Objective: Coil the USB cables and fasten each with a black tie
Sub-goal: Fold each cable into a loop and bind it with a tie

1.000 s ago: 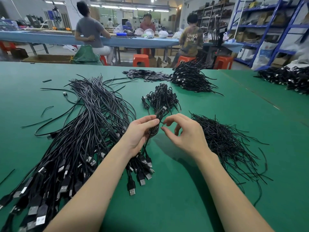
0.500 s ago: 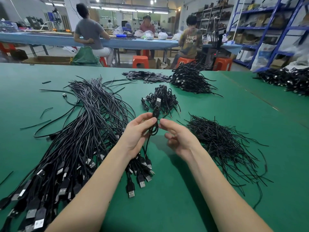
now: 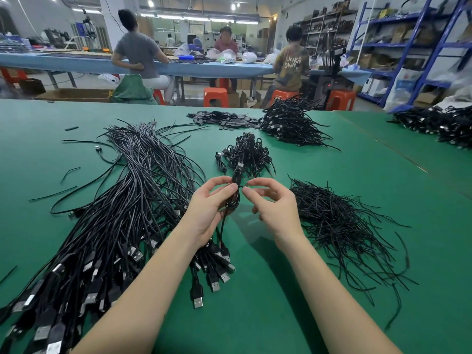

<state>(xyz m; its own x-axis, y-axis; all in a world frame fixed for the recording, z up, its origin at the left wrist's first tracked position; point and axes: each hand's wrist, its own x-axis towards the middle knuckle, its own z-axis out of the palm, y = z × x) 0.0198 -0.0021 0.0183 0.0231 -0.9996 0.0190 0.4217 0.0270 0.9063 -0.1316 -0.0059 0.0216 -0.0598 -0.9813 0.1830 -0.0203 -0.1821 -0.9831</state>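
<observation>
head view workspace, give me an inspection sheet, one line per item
surface: green felt-like table top, seam on the right.
job's things: coiled black USB cable held upright between both hands; thin black tie at its waist, fastening unclear.
clutter: pile of loose black ties right; small heap of coiled cables behind the hands; larger heap farther back; flat black strips.
grippers: left hand grips the coil; right hand pinches the tie end.
cables: long bundle of uncoiled black USB cables left, plugs toward the camera.
surroundings: three seated people at a blue bench, orange stools, blue shelving.
</observation>
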